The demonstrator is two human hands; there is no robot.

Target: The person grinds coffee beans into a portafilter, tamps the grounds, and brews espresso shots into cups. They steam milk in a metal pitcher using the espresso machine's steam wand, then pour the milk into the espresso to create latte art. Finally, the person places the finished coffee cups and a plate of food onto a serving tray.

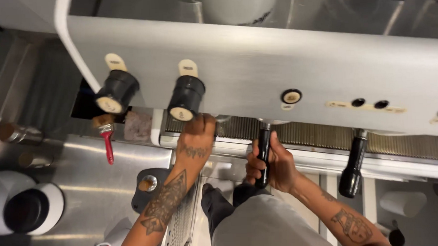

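Glossy black portafilter handle (263, 153) gripped by right hand (275, 162).

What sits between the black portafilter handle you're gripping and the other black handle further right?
In the head view, nothing hangs between the gripped black handle and the free black handle: only the ribbed metal drip grate.

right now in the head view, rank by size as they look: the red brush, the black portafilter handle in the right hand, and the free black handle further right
1. Free black handle
2. Handle in the right hand, partly covered by the fingers, so this and the first rank are unsure
3. Red brush, plainly the smallest
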